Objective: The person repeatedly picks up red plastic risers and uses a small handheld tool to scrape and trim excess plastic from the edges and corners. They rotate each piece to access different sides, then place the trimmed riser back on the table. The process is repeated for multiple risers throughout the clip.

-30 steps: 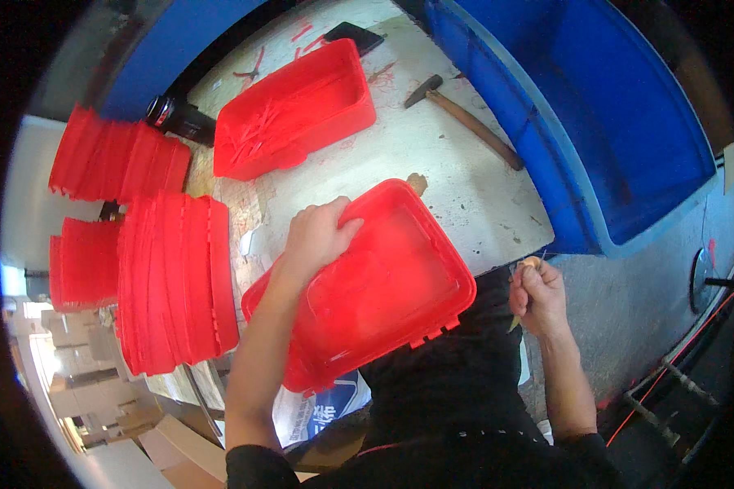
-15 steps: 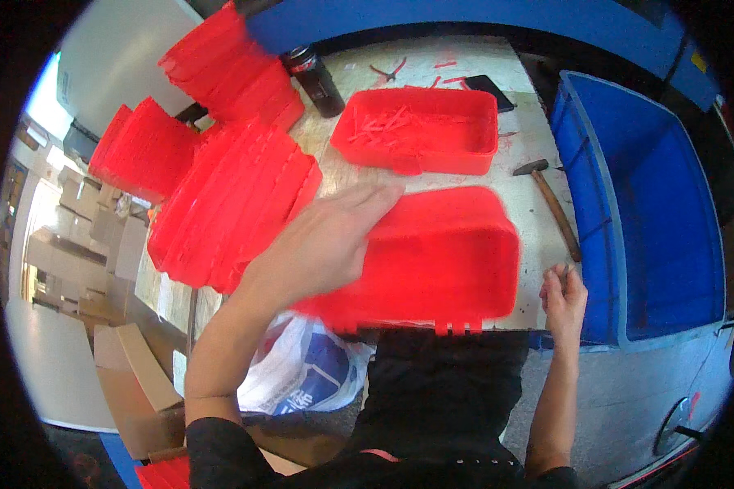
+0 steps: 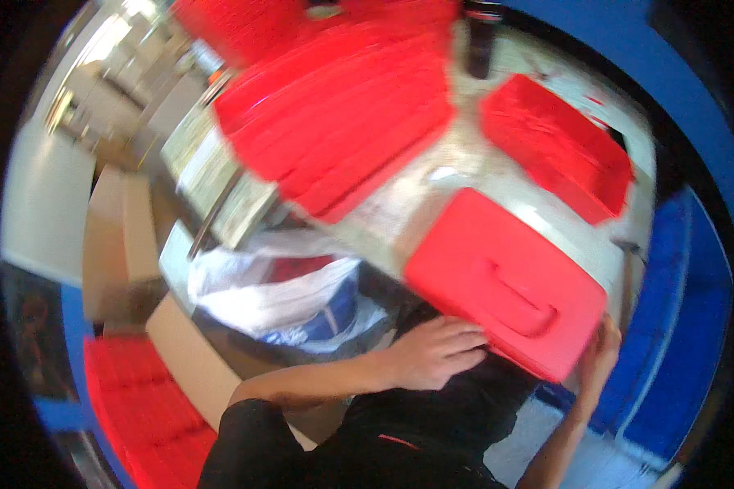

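Observation:
A red plastic case (image 3: 506,285) lies at the table's near edge, its smooth face with a moulded handle turned up. My left hand (image 3: 439,352) is at its near edge, back upward, the bent fingers touching the rim. Around the right end of the case, my right hand (image 3: 600,359) is closed, partly hidden and blurred; whether something small is also in it I cannot tell. Farther off stands an open red box (image 3: 497,110) with red scraps inside. To the left, nested red plastic shells (image 3: 342,122) form a big stack.
A dark can (image 3: 480,41) stands at the back of the table (image 3: 391,216). On the right is a blue bin (image 3: 669,326). A white-and-blue plastic bag (image 3: 277,293) sits below the table's near edge, beside cardboard (image 3: 192,350) and more red parts (image 3: 143,399).
My view has swung left. The case in front of me showed its open inside; now its smooth handle face is up. My left hand has drawn back to the near edge, and my right hand has come onto the case.

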Demonstrator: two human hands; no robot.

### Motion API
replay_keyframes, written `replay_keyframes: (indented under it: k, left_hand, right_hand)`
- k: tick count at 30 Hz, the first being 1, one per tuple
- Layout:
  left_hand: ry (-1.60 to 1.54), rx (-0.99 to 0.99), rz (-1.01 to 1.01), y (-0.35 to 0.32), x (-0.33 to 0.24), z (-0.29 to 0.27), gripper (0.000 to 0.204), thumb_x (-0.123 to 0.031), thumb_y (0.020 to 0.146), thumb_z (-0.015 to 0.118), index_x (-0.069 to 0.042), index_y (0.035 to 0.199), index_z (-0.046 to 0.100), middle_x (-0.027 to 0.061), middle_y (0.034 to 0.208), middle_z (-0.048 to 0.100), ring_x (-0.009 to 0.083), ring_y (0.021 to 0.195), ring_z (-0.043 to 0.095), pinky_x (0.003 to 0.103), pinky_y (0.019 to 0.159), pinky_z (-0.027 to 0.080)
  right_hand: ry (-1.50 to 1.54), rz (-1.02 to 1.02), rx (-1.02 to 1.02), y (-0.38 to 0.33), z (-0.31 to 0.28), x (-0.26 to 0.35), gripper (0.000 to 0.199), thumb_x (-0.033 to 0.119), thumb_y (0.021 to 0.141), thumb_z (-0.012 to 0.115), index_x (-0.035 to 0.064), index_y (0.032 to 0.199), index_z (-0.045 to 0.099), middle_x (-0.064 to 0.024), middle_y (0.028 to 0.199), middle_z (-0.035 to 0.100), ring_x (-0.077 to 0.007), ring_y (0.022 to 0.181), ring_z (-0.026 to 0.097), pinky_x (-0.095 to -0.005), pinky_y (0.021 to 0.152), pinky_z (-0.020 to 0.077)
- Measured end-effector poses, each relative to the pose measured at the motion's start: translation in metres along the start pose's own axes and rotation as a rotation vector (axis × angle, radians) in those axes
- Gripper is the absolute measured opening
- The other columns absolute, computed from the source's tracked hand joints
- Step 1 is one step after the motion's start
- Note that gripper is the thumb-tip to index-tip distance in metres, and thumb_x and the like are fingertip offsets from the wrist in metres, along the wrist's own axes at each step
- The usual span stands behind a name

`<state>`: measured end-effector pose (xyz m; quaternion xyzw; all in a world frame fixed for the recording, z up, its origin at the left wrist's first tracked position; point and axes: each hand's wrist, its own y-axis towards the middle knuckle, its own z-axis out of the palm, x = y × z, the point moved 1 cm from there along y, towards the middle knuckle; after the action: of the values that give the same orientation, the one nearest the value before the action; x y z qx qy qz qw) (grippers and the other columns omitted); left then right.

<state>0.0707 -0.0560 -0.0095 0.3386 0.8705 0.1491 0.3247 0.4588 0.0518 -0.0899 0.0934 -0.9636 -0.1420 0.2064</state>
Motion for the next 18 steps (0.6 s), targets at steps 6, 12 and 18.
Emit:
replay_keyframes:
  k: [6,12,18]
  left_hand:
    - [0.512,0.8,-1.395,-0.228,0.158,-0.144,0.025,-0.026,0.084,0.062,-0.007,0.092,0.076,0.0166,0.098,0.074,0.0329,0.097,0.072,0.047,0.082,0.056]
    - [0.374,0.596,-1.516,-0.35,0.276,-0.052,0.028,-0.026,0.084,0.063,-0.006,0.099,0.075,0.0179,0.103,0.073,0.0342,0.097,0.07,0.05,0.086,0.054]
    - [0.465,0.327,-1.626,-0.366,0.317,0.041,0.03,-0.026,0.085,0.062,-0.004,0.101,0.074,0.0196,0.108,0.071,0.0347,0.102,0.068,0.049,0.09,0.052]
  right_hand:
    - [0.179,0.364,-0.234,-0.008,-0.021,-0.009,0.036,0.013,0.101,0.058,-0.0027,0.133,0.055,-0.0158,0.133,0.059,-0.026,0.122,0.055,-0.036,0.106,0.0413]
    - [0.033,0.368,-0.212,-0.027,-0.08,-0.002,0.034,0.015,0.104,0.054,-0.0008,0.134,0.056,-0.0105,0.129,0.06,-0.0198,0.118,0.055,-0.0307,0.103,0.0421]
    - [-0.044,0.385,-0.334,-0.073,-0.144,0.081,0.02,0.011,0.094,0.071,-0.0055,0.103,0.065,-0.0115,0.094,0.063,-0.0213,0.086,0.056,-0.0344,0.08,0.0497]
